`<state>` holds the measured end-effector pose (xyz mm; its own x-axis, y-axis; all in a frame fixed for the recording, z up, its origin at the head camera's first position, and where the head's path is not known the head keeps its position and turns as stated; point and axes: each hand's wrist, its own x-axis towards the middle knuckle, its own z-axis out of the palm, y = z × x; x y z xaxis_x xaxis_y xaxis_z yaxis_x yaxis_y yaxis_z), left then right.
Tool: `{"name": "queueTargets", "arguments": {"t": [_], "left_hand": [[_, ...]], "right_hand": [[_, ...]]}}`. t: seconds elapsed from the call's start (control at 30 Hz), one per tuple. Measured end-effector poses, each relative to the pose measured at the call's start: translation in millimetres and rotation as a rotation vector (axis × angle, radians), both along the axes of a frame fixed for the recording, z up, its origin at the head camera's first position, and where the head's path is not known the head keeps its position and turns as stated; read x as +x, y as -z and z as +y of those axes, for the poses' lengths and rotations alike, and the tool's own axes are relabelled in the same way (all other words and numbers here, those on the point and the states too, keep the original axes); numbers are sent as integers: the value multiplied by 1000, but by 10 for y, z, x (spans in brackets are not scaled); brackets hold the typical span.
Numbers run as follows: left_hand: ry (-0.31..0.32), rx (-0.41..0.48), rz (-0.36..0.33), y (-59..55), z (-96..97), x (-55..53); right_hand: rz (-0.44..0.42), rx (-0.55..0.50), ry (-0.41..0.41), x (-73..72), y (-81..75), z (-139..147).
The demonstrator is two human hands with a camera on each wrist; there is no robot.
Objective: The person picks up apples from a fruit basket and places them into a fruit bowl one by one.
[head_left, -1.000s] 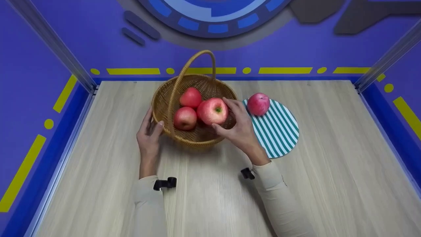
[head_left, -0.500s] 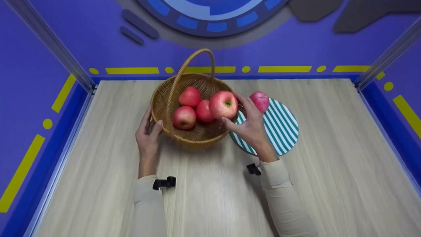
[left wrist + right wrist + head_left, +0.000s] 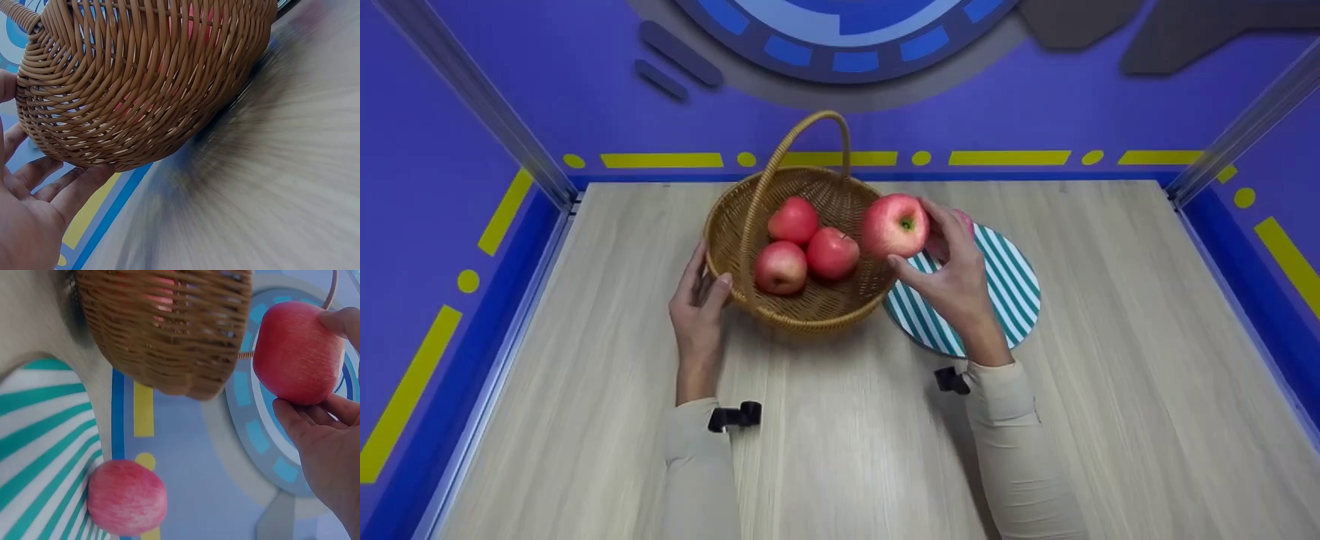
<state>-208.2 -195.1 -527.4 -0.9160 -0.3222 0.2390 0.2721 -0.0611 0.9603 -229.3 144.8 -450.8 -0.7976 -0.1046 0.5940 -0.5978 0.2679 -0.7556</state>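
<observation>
My right hand pinches a red apple between thumb and fingers, level with the right rim of a wicker basket. In the right wrist view this held apple appears clear of the basket's side. My left hand holds the basket's left side, thumb at the rim; in the left wrist view its fingers spread under the woven wall. Three red apples lie inside the basket, below its arched handle.
Right of the basket lies a round mat with green and white stripes. Another apple sits on it, mostly hidden behind the right hand in the head view. Blue panels wall the wooden table at the back and sides.
The right hand has carried its apple rightward from over the middle of the basket to the right rim, uncovering the third apple inside. The left hand and basket have stayed nearly still.
</observation>
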Motion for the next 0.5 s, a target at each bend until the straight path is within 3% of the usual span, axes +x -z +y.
{"name": "queueTargets", "arguments": {"t": [0.23, 0.5], "left_hand": [[-5, 23, -14, -3, -2, 7], [8, 21, -19, -5, -2, 5]], "right_hand": [[31, 69, 97, -41, -17, 168], [-14, 39, 188, -78, 1, 398]]}}
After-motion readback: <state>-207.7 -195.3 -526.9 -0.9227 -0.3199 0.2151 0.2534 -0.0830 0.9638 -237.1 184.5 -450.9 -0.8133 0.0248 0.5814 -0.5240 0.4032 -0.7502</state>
